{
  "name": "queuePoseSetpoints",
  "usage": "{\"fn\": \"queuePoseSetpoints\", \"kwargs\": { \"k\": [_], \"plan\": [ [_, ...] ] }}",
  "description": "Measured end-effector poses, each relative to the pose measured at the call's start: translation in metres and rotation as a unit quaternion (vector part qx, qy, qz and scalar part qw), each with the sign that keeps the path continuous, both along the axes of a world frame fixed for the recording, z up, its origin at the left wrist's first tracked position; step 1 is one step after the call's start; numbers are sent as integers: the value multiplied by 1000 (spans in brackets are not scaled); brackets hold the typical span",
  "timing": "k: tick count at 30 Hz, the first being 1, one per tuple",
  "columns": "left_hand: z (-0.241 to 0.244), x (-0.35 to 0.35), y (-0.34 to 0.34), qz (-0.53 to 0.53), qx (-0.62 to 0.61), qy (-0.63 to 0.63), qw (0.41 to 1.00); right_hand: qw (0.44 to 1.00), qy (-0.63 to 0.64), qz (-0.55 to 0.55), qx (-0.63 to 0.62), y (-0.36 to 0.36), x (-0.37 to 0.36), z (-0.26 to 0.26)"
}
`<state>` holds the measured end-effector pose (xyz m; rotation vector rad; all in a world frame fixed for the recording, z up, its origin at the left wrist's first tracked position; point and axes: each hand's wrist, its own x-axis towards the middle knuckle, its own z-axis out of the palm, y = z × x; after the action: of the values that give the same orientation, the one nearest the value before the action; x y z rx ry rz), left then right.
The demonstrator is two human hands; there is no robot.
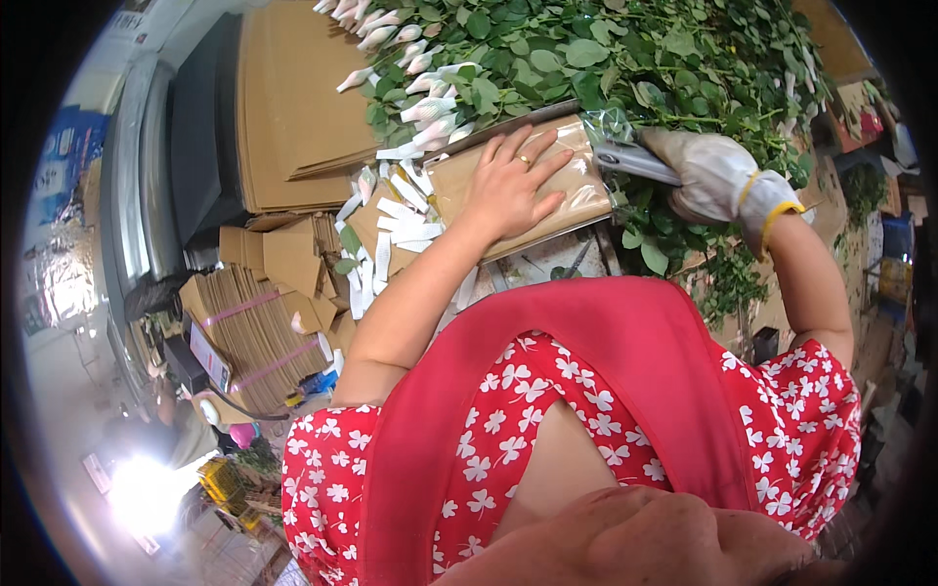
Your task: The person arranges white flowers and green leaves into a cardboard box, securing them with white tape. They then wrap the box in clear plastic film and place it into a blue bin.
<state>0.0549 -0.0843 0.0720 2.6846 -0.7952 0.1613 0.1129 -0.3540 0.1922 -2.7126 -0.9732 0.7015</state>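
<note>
My bare left hand (513, 176), with a ring on one finger, lies palm down with spread fingers on a flat bundle of brown cardboard wrapped in clear plastic film (586, 187). In a white work glove with a yellow cuff, my right hand (711, 179) grips a grey metal hand tool (634, 160), which looks like a plier stapler. The tool's tip is at the right end of the bundle, by crumpled clear plastic (610, 126). What its jaws hold cannot be made out. A dark metal edge (506, 124) runs along the bundle's far side.
Leafy rose stems (586, 58) fill the far side, several buds (429, 110) in white netting sleeves. Loose white sleeves (403, 223) lie left of the bundle. Cardboard sheets (300, 95) and strapped folded cardboard (256, 337) stand at left, near a phone (209, 355).
</note>
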Motion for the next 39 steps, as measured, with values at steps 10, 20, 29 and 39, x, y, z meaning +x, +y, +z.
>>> {"fn": "queuePoseSetpoints", "kwargs": {
  "k": [10, 20, 29, 39],
  "plan": [
    [1, -1, -1, 2, -10, 10, 1000, 997, 74, 20, -6, 1, 7, -43],
    [-41, -83, 79, 265, -257, -175, 913, 989, -135, -54, -3, -12, -19, 42],
    [-142, -237, 96, 305, 88, 31, 948, 973, 196, 90, 78, 102, -133, -63],
    [-109, -426, 152, 633, 84, -15, 769, 904, 364, -50, 220, 223, -202, -166]
  ]
}}
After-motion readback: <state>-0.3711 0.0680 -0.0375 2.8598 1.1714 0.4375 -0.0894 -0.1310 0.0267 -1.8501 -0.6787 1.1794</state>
